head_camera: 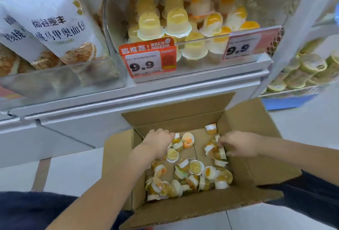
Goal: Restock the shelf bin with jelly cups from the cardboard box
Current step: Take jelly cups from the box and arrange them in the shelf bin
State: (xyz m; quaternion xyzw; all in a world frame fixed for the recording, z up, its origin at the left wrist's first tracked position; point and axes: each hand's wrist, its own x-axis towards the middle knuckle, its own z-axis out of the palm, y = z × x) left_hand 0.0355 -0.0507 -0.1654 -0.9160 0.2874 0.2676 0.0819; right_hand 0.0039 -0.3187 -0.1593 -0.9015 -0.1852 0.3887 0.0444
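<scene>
An open cardboard box (pixel 244 171) stands on the floor below the shelf, with several loose jelly cups (pixel 196 167) scattered over its bottom, yellow and orange ones mixed. Both my hands reach down into it. My left hand (pixel 158 142) is at the far left of the box, fingers curled down onto jelly cups there. My right hand (pixel 238 146) is at the right side, fingers closing on a cluster of cups (pixel 215 151). Above, the clear shelf bin (pixel 201 38) holds stacked jelly cups, yellow on the left and orange-topped on the right.
Two 9.9 price tags (pixel 148 58) hang on the bin's front. Bagged bread (pixel 55 33) fills the bin to the left. A wire basket of round packs (pixel 302 71) stands at the right. My knees in dark trousers (pixel 33 209) flank the box.
</scene>
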